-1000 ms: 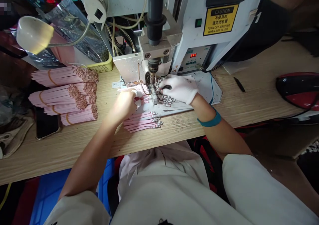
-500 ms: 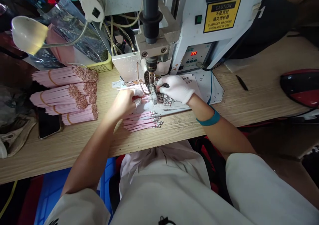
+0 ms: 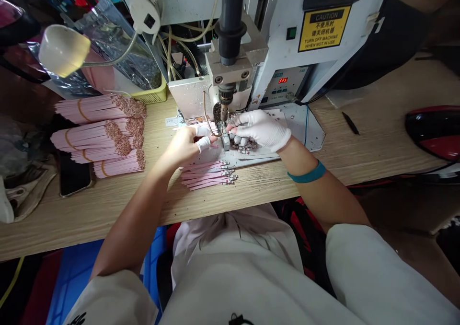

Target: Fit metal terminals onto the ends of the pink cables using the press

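My left hand (image 3: 187,145), with white covers on its thumb and finger, is pinched at the left side of a small metal block (image 3: 225,142), on a pink wire that is mostly hidden. My right hand (image 3: 266,131) wears a white glove with bare fingertips. Its thumb and index finger close together at the right of the block, and whatever lies between them is too small to make out. Right above the block hangs the soldering machine's tip (image 3: 224,111). Small metal-and-white connectors (image 3: 246,148) lie beneath my right hand. Pink wires with connectors on their ends (image 3: 208,175) lie in front.
Banded bundles of pink wires (image 3: 97,135) are stacked at the left, beside a phone (image 3: 75,174). Behind them are a yellow basket (image 3: 153,95) and a bendable lamp (image 3: 64,51). The machine's control box (image 3: 285,83) stands behind my right hand. A black-and-red object (image 3: 434,133) sits far right.
My right hand's fingers have opened out slightly and curl beside the block. My left hand stays by the block. The red display reads differently, and the whole view has shifted slightly.
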`<state>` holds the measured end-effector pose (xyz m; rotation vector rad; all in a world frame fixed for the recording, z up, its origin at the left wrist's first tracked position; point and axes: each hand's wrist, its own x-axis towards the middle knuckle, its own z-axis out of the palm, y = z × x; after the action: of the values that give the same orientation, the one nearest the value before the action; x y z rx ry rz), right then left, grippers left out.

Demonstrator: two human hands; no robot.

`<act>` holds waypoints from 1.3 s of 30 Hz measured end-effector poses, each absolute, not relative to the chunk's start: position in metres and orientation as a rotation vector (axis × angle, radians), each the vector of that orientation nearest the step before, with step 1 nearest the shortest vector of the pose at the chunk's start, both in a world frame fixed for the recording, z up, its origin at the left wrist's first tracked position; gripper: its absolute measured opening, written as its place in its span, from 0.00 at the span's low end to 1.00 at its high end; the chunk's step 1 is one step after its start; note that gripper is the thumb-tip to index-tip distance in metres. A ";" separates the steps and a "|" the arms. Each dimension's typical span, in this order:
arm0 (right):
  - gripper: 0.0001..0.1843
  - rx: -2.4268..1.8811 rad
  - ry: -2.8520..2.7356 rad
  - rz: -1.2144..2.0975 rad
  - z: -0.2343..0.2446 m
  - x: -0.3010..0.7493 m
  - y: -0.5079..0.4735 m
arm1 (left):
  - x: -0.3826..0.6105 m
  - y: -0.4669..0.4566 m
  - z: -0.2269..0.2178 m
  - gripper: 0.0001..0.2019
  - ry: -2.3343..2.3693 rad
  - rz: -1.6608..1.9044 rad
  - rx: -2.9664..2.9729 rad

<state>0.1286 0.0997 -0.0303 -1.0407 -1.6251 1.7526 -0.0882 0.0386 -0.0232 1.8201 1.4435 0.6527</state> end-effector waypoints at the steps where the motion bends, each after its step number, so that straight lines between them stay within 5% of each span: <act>1: 0.06 -1.045 -1.624 1.774 -0.030 0.127 0.099 | -0.089 0.039 -0.023 0.16 1.425 0.660 1.782; 39: 0.11 -1.062 -1.568 1.804 -0.029 0.117 0.095 | -0.076 0.046 -0.028 0.08 1.464 0.786 1.523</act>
<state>0.1170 0.0949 -0.0295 -1.0619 -1.5679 1.8037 -0.0758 0.0457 -0.0281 1.5226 1.4641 0.7862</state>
